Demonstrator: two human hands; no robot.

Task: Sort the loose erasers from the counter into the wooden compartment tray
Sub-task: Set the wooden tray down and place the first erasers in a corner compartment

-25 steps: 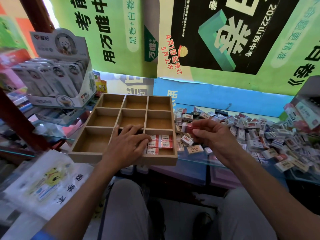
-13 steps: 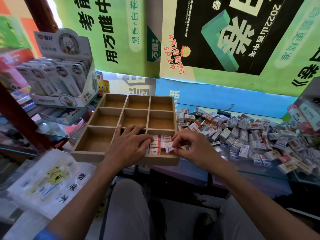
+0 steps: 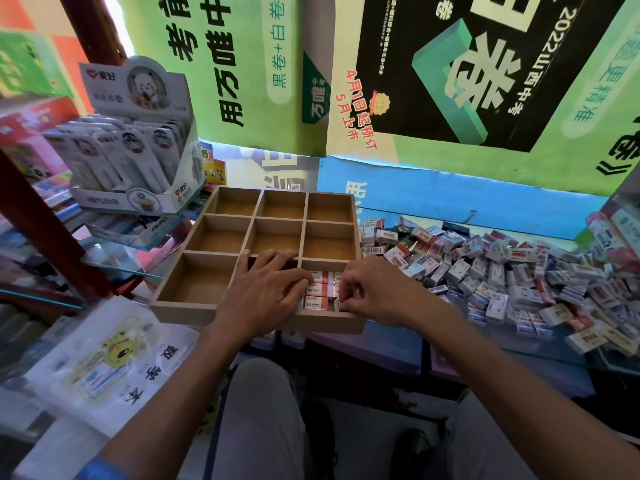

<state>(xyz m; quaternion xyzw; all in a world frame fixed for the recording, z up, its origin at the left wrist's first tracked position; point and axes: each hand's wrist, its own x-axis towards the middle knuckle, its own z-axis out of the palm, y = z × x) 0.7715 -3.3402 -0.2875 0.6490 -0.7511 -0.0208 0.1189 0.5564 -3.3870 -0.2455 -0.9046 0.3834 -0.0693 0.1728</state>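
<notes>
While the tray [image 3: 194, 308] is steadied under the flat, spread fingers of the left hand [image 3: 263, 292], an eraser [image 3: 337, 299] is pinched by the curled right hand [image 3: 372, 292] fingers and fitted beside packed rows; loose erasers [image 3: 502, 271] are heaped on the counter [image 3: 519, 355] beyond.

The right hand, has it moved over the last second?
Yes. The right hand left the loose eraser pile and came leftward to the wooden tray, now over its near-right compartment of stacked erasers.
</notes>
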